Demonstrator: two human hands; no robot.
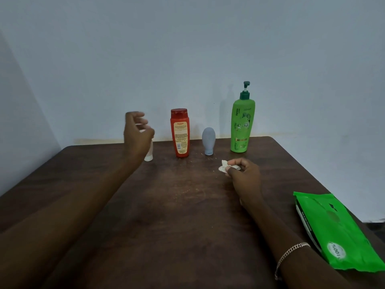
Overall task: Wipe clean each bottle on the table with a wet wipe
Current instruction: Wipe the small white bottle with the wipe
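While right hand pinches wipe, left hand (blurred) raised.

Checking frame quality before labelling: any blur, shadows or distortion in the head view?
Head view: left hand is motion-blurred, so its grip is unclear, and it hides most of the white bottle; right hand and wipe look sharper. Same view: light is dim; pump bottle throws a faint shadow on the wall; table edges look slightly bowed, likely the wide lens.

Four bottles, one wipe, one pack
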